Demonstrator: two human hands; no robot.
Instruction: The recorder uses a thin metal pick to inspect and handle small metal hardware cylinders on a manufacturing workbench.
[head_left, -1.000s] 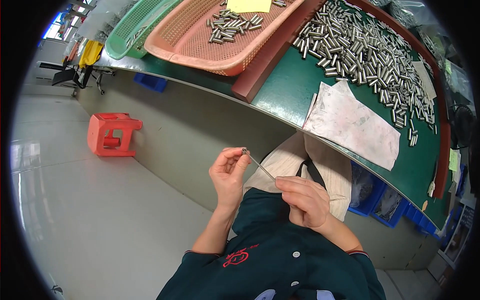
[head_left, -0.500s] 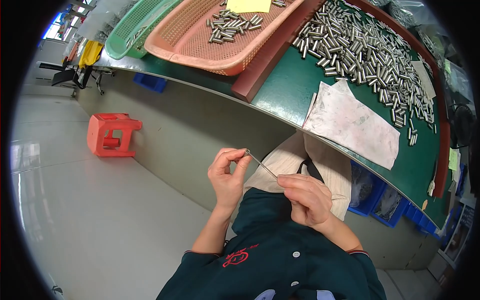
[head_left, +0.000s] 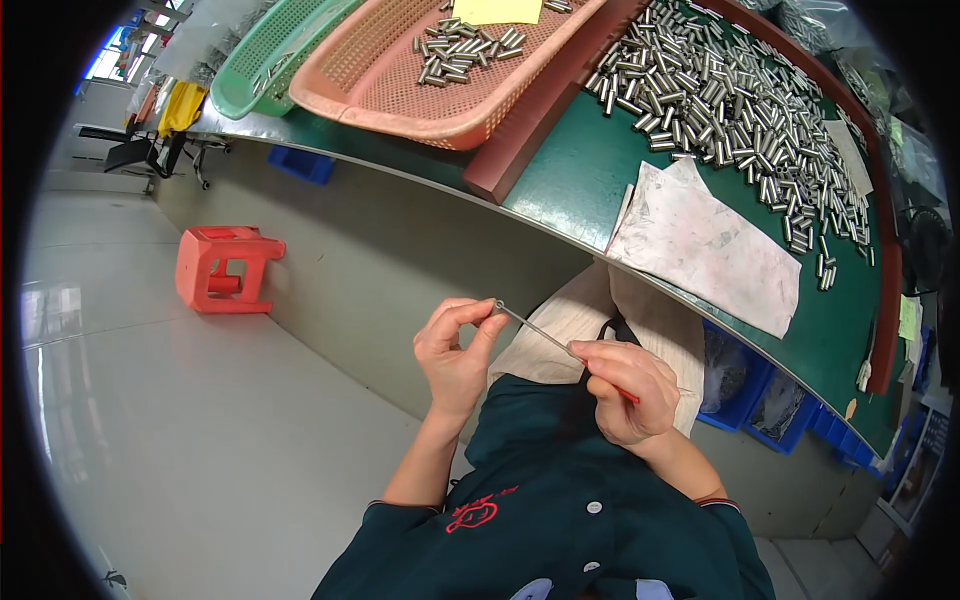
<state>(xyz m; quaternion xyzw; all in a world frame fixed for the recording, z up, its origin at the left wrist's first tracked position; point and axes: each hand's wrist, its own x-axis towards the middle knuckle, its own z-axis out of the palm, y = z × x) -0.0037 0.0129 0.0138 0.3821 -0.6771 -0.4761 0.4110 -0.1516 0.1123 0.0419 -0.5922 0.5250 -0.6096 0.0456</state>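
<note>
- Head view, left hand: raised in front of the lap, its thumb and forefinger are pinched together on a small metal piece, which shows a round end at the fingertips. The other fingers are curled in toward the palm.
- Head view, right hand: the thumb and fingers are closed around a thin tool by its red handle, whose back end sticks out below the fingers.
- The tool's straight metal shaft slants up and leftward from the right hand to the small metal piece. Its tip meets the piece, but whether it goes inside cannot be told.
- Both hands are well apart from each other, below the table edge and over the person's light trousers and dark green shirt.
- On the green table, a large pile of short metal tubes spreads at the right, with a stained cloth near it, lying along the front edge.
- Left of a red-brown wooden bar sits a pink basket holding more tubes and yellow paper; a green basket stands just beside it.
- A red stool stands on the floor at the left.
</note>
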